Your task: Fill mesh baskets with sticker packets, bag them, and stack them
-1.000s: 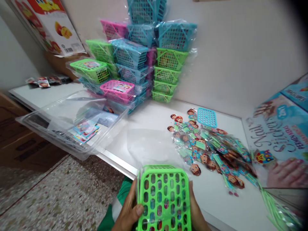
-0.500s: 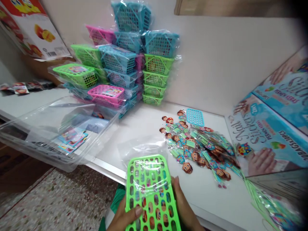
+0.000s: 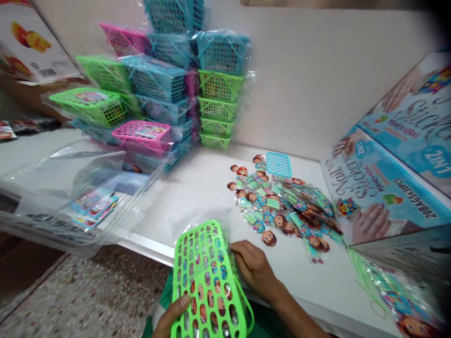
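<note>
A green plastic basket (image 3: 202,281) with a perforated lid is tilted up in front of me, with colourful packets showing through its holes. My left hand (image 3: 172,315) grips its near left side, thumb on the lid. Along the far right side of the basket, my right hand (image 3: 254,267) has its fingers bent and pressed together; what is between the fingertips is hidden. Behind the basket's far end, a clear plastic bag (image 3: 202,217) lies crumpled. A green handle (image 3: 248,305) sticks out at the basket's right.
Bagged blue, green and pink baskets (image 3: 155,80) are stacked against the wall. A clear tray (image 3: 141,206) with printed cards (image 3: 95,211) is at left. Character-topped packets (image 3: 282,206) lie beside a blue lid (image 3: 278,164). Nail sticker boxes (image 3: 384,188) stand at right.
My right hand has moved from the basket's near right side up toward its far right corner. The basket has shifted slightly left, its handle now shows, and less of the bag covers the lid.
</note>
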